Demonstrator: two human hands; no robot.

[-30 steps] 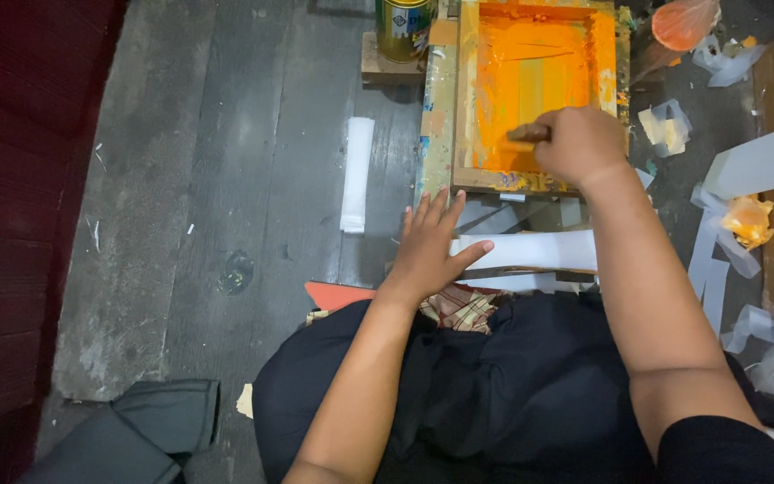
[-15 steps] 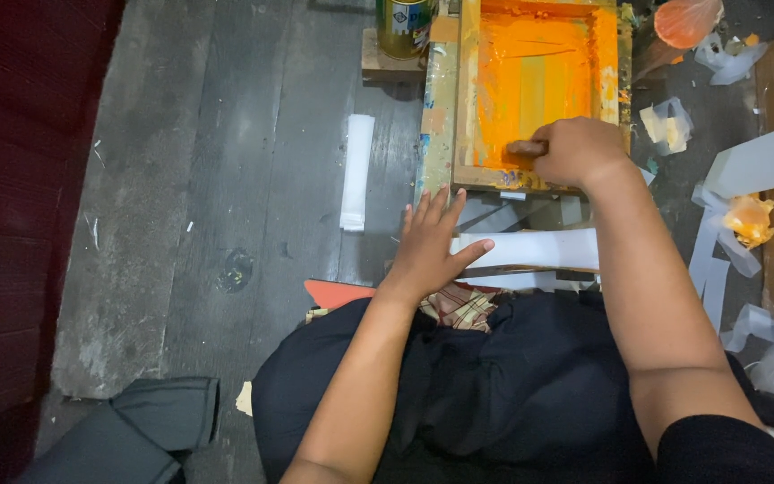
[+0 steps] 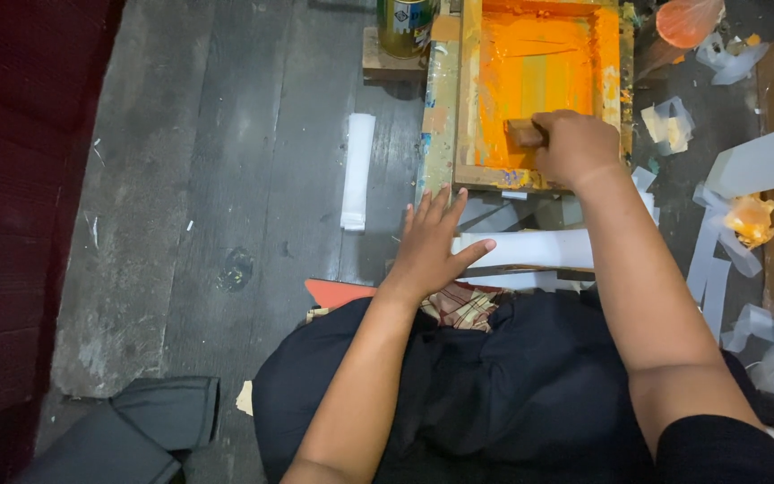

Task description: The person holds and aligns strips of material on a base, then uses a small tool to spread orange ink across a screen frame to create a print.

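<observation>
- Gripping a wooden squeegee block (image 3: 525, 133) in our right hand (image 3: 575, 148), fingers curled tight over its top, at the near end of the orange-inked screen (image 3: 539, 81).
- Wooden frame (image 3: 445, 116) lies flat on the dark plank floor (image 3: 226, 179); ink spreads across the mesh.
- Left hand (image 3: 432, 246) spread flat, fingers splayed, pressing just below the frame's near corner, thumb touching a white strip (image 3: 530, 249).
- Block looks stiff and light (likely ink-slick at the edge); best held from above, across its width.
- White folded piece (image 3: 357, 170) lies apart to the left; a can (image 3: 405, 25) stands beside the frame's far corner.
</observation>
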